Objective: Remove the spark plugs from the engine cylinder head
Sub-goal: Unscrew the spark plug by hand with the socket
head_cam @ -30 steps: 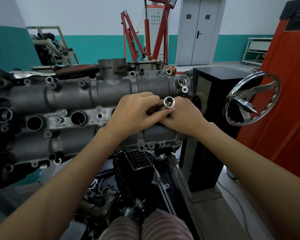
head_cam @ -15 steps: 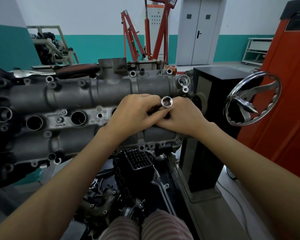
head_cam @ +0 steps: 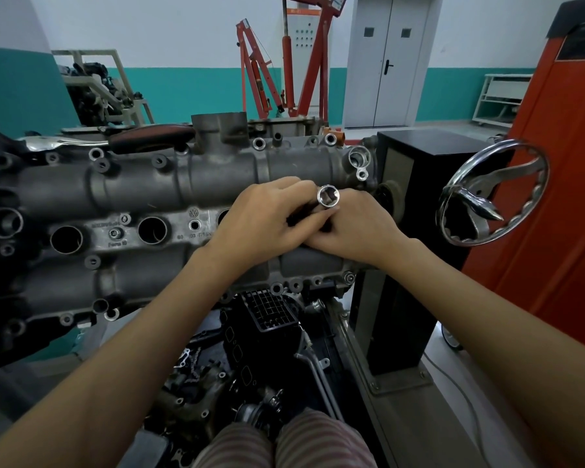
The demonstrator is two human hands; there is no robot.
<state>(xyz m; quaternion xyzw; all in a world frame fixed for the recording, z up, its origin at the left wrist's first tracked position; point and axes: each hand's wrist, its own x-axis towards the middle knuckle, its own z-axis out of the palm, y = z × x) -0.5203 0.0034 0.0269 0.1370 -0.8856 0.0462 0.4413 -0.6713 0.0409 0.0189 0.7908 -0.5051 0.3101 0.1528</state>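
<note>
Grey cast metal across the left and middle of the frame: cylinder head [head_cam: 122, 194], lying lengthwise, two open round plug wells [head_cam: 66, 239] showing in the middle band at left. Both hands together at centre frame, over the right part of that band. Left hand [head_cam: 260, 224] curled, fingers wrapped round a dark tool shaft, mostly hidden beneath the knuckles. Right hand [head_cam: 358, 231] pressed against the left, fingers curled on the same shaft from the other side. Shiny chrome socket [head_cam: 328, 196] standing up between the two hands, open end facing the camera, just above the fingers. No spark plug visible; whatever sits under the hands hidden.

Behind the head, upper left: red-and-black handle [head_cam: 149, 136] of a tool resting along the top edge. Right of centre: black stand column [head_cam: 416, 184] with a chrome handwheel [head_cam: 493, 194] beside it. Far right: orange-red cabinet [head_cam: 564, 163]. Background, upper middle: red engine hoist [head_cam: 267, 82] before a teal-and-white wall, grey double door [head_cam: 389, 62] to its right. Bottom centre: striped trouser knees [head_cam: 284, 444], with dark engine parts [head_cam: 267, 312] heaped just above them.
</note>
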